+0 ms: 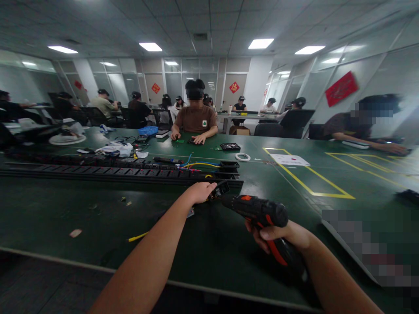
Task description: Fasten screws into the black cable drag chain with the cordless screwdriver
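My right hand (266,237) is wrapped round the handle of a black and orange cordless drill (258,210), whose nose points left. Its tip is close to a small black plastic housing (221,188); whether the two touch I cannot tell. My left hand (200,192) grips that housing by its left side and holds it tilted above the green table. Behind it lies a long black power strip (131,173) with a row of sockets. A yellow wire (137,237) sticks out from under my left forearm.
Across the table (108,244) a co-worker (195,115) handles small parts. Blue and yellow wires (199,165), a white tape roll (242,157), a black tray (230,147) and a paper sheet (289,160) lie beyond my hands. Another person (352,120) sits at the right.
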